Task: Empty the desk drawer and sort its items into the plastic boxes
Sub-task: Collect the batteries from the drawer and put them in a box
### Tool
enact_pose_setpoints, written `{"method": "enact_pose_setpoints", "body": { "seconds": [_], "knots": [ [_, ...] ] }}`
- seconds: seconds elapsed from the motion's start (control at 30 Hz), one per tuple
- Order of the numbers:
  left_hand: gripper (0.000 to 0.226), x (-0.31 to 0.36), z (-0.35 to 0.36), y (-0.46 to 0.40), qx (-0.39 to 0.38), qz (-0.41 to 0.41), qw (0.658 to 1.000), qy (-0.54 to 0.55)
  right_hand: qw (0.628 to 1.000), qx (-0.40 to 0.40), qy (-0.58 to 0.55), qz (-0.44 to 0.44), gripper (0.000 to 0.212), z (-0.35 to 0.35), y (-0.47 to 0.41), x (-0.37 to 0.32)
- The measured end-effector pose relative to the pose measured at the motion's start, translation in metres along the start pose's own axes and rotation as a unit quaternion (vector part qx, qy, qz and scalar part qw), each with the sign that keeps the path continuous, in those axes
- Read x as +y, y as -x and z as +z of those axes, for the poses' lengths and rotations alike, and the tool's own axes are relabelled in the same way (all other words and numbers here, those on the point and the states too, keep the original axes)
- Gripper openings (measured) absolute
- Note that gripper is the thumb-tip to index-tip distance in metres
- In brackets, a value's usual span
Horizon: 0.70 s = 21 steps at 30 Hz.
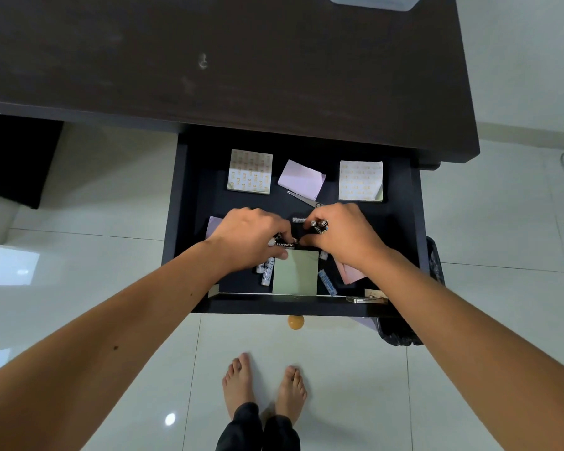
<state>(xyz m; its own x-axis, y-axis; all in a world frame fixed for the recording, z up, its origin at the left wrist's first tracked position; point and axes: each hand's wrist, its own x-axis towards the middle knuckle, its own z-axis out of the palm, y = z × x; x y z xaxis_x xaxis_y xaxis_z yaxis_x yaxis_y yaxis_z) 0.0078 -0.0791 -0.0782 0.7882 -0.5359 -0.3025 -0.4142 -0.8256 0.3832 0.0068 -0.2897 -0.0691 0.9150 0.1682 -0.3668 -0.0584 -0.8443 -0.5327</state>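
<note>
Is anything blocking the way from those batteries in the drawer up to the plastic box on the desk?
Nothing visible does. The right hand grips several batteries, the drawer is open at the top, and the dark desk top lies bare between it and the plastic box at the far edge.

Open dark drawer (pixel 189 190) holds batteries (pixel 267 271), notepads (pixel 250 171).
</note>
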Motion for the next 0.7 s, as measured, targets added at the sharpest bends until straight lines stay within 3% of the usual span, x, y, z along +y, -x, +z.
{"method": "enact_pose_setpoints", "body": {
  "seconds": [0.23, 0.47, 0.6, 0.7],
  "knots": [
    [0.03, 0.004, -0.003, -0.005, -0.027, -0.041, 0.999, -0.001, 0.997, 0.071, -0.004, -0.035, 0.026, 0.003, -0.001, 0.0],
    [0.026, 0.009, -0.01, -0.008, -0.041, -0.023, 0.998, -0.043, 0.995, 0.034, 0.081, -0.055, 0.022, 0.001, -0.004, 0.0],
    [0.016, 0.001, -0.014, 0.0, -0.038, -0.034, 0.996, 0.075, 1.0, 0.013, -0.007, -0.017, 0.015, -0.018, 0.001, 0.0],
    [0.012, -0.003, -0.015, 0.009, -0.014, -0.063, 0.974, 0.215, 0.994, -0.039, -0.097, 0.005, 0.017, -0.035, 0.006, 0.005]
  ]
}}
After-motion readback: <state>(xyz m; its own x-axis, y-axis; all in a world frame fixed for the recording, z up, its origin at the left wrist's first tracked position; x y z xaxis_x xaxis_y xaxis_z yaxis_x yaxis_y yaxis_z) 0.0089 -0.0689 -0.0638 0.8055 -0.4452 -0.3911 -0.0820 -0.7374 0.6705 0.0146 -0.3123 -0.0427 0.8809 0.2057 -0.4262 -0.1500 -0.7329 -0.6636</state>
